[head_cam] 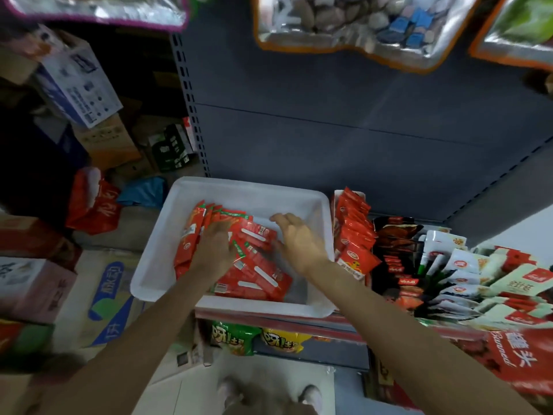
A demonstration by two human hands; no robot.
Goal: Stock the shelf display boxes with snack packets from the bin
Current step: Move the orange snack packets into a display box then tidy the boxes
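**Both hands in the bin**

White plastic bin (155,265) sits on the shelf edge, left of the display boxes (353,235). Red snack packets (257,265) with green top bands and white strips lie heaped inside, left of centre. Left hand (217,250) presses flat on the heap, fingers spread. Right hand (299,241) hovers relaxed, holding nothing.

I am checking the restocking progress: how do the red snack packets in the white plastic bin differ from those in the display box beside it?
The red snack packets in the white plastic bin lie flat and loose; the packets in the display box stand packed on edge. Both are red.
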